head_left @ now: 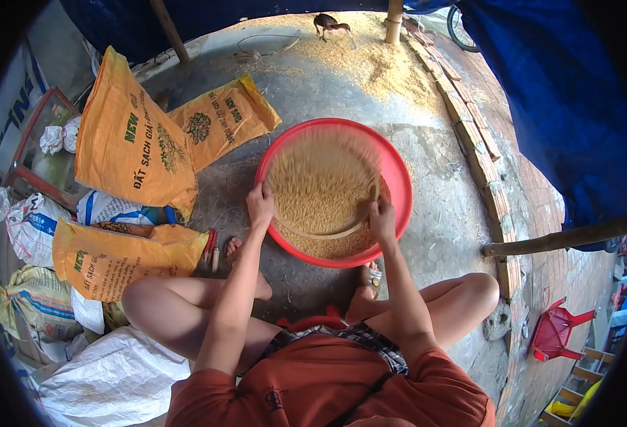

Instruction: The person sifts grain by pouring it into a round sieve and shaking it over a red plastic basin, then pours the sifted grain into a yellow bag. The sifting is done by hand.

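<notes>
A round, shallow sieve (327, 236) full of tan grain (317, 203) is held over a wide red basin (401, 178). My left hand (261, 206) grips its left rim, and my right hand (382, 218) is closed on the right rim. The grain at the far side of the sieve is blurred by motion. More grain lies in the basin beneath, showing along the near edge. Whether the sieve touches the basin is hidden. The underside of the sieve and the fingers beneath its rim cannot be seen.
Orange printed sacks (135, 135) stand and lie at the left, above white plastic sacks (114, 377). A bird (330, 26) stands by scattered grain (391, 71) at the back. A brick edge (495, 196), a wooden pole (555, 240) and a red stool (559, 331) are at the right.
</notes>
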`<move>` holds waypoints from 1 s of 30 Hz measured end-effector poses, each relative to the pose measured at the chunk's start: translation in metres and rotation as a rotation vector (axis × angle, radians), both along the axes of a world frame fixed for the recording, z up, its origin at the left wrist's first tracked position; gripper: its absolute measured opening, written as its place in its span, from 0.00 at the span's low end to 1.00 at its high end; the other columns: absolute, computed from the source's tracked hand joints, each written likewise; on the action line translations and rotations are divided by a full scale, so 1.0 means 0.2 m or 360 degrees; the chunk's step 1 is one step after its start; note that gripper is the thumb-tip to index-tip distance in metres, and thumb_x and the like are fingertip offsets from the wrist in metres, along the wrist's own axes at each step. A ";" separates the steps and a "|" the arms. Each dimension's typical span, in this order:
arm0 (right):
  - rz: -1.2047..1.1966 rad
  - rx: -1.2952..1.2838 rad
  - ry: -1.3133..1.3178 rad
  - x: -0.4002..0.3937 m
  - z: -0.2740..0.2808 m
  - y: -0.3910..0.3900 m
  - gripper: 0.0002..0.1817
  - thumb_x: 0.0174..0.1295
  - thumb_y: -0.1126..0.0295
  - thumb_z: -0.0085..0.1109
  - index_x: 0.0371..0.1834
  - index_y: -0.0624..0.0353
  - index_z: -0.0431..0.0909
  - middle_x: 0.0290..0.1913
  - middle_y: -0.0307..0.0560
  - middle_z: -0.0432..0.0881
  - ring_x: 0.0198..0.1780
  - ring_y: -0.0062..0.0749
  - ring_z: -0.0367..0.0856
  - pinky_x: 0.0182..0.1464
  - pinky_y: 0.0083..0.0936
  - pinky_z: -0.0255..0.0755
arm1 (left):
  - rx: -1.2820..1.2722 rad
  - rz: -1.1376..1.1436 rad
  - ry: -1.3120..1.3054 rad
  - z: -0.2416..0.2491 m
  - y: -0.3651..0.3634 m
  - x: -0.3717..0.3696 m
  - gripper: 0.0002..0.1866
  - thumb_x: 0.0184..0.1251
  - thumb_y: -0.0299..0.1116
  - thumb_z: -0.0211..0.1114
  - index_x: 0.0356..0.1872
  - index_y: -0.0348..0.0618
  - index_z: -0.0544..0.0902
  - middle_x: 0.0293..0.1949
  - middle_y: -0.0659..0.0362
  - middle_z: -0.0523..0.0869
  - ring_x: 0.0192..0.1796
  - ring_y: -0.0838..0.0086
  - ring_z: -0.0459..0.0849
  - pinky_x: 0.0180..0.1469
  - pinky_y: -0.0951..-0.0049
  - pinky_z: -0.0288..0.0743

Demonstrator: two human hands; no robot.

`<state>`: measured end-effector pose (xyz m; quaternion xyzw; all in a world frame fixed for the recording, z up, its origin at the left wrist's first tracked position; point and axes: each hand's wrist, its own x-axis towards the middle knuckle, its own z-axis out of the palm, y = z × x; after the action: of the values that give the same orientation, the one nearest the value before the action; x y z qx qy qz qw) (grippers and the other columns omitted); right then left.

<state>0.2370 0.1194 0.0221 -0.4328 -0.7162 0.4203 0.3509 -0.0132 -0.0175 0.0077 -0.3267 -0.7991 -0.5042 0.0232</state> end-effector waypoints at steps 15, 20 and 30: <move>0.0252 -0.0008 0.0538 -0.03 0.52 -0.07 0.18 0.63 0.72 0.35 0.56 0.60 0.57 0.25 0.39 0.72 0.18 0.16 0.68 0.19 0.14 0.63 | 0.0546 -0.0160 -0.0169 0.64 -0.02 0.06 0.11 0.64 0.30 0.45 0.36 0.32 0.73 0.18 0.54 0.72 0.24 0.83 0.67 0.27 0.80 0.63; 0.0047 0.0226 -0.0238 0.04 0.00 -0.02 0.14 0.60 0.65 0.42 0.38 0.66 0.70 0.22 0.52 0.75 0.19 0.32 0.75 0.22 0.27 0.68 | -0.0323 0.0045 -0.0081 -0.14 -0.03 0.00 0.12 0.55 0.33 0.50 0.29 0.35 0.77 0.25 0.40 0.76 0.33 0.48 0.76 0.35 0.56 0.69; 0.0154 -0.0175 0.0303 -0.05 0.44 -0.07 0.10 0.61 0.71 0.39 0.38 0.65 0.69 0.18 0.42 0.71 0.15 0.22 0.69 0.18 0.20 0.65 | 0.0227 -0.0026 -0.0175 0.58 -0.02 0.02 0.13 0.60 0.35 0.49 0.30 0.34 0.75 0.24 0.42 0.77 0.30 0.49 0.76 0.30 0.62 0.67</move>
<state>0.2261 0.1060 0.1099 -0.3743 -0.6756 0.5145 0.3724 -0.0082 -0.0215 0.1234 -0.3023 -0.7586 -0.5772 -0.0016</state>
